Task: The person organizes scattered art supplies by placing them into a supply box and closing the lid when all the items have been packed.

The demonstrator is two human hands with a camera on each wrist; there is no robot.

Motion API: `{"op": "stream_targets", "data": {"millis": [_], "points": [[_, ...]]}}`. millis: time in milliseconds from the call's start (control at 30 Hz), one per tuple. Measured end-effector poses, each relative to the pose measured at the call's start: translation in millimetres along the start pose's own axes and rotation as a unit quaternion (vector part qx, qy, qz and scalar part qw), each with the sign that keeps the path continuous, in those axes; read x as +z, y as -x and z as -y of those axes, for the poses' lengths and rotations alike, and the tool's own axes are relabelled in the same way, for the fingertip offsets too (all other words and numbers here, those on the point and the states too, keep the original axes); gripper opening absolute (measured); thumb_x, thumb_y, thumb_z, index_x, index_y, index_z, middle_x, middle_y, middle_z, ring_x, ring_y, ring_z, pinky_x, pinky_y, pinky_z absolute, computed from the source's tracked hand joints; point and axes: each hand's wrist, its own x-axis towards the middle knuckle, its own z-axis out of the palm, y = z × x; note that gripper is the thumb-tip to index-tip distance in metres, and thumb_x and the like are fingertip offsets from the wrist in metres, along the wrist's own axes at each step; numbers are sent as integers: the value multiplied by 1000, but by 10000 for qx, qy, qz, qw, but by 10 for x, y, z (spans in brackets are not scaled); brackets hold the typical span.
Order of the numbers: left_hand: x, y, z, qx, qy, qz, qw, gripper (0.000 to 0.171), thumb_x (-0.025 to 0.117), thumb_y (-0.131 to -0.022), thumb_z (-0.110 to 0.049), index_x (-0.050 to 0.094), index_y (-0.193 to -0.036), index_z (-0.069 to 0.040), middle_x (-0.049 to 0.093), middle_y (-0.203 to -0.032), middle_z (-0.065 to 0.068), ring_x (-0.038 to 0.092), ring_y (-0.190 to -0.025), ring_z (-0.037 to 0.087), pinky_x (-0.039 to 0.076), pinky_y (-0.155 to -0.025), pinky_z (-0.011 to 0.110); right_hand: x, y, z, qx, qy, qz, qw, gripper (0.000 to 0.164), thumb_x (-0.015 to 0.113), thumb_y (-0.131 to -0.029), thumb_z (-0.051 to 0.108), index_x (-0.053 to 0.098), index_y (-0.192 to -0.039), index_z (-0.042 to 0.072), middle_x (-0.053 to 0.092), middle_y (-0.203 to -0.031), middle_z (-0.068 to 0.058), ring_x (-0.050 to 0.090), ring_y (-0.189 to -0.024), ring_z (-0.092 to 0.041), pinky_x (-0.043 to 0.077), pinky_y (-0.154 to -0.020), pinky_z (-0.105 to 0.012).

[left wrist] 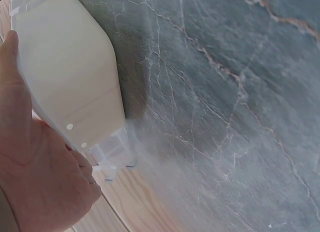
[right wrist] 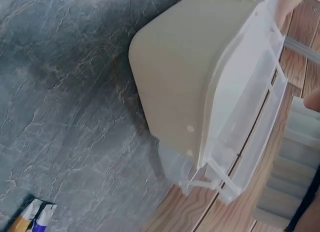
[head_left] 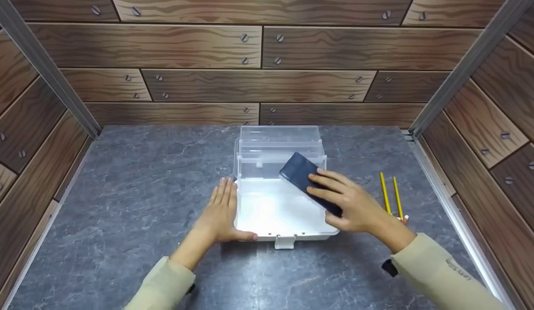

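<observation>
We see the right hand holding a dark block between its thumb and fingers; the block extends forward-left from this grip, over the white box. Left of the grip, the left hand touches the box with straight fingers.

Both sleeved arms angled inward. Left hand: fingers straight, together, thumb spread sideways. Right hand: fingers bent, gripping.

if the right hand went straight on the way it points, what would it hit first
Probably the clear plastic panels at the back of the white box, with the dark object in the right hand likely touching first; height is hard to judge.
</observation>
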Motion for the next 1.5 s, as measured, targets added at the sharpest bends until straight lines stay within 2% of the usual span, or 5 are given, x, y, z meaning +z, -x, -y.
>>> {"op": "stream_targets", "data": {"millis": [167,633,900,1167,1500], "points": [[-1,-1,12,2,40,-18,10000,152,51,-60,-98,-2,-156,7,-11,-163,24,-10,-152,38,1,-125,46,58,-73,44,-640,-110,23,9979,64,71,-68,14,67,-132,15,57,-144,-10,51,-134,-35,40,-114,-40],[8,-1,6,0,74,-37,10000,151,55,-60,-95,0,-156,7,-12,-163,23,-9,-152,38,2,-125,45,240,-275,137,-2220,-382,350,9737,64,67,-67,19,67,-131,11,59,-141,-14,55,-129,-36,47,-108,-45],[18,-13,2,17,86,-32,10000,153,49,-57,-100,0,-157,6,-12,-163,23,-10,-152,38,2,-125,46,359,-330,170,-2512,-391,578,9654,62,67,-67,18,69,-129,14,60,-141,-11,54,-131,-34,48,-108,-43],[10,5,0,-27,142,-71,9999,151,59,-60,-94,1,-157,6,-10,-164,23,-10,-153,37,2,-125,46,479,-353,144,-2827,-170,809,9556,58,69,-68,24,71,-126,15,61,-139,-10,54,-132,-33,52,-102,-44],[7,18,2,35,173,-118,9998,151,59,-60,-93,1,-156,7,-9,-164,24,-8,-153,39,4,-125,48,557,-428,28,-2765,-699,1525,9463,57,70,-70,22,70,-126,13,64,-135,-9,57,-130,-32,48,-108,-38]]}}
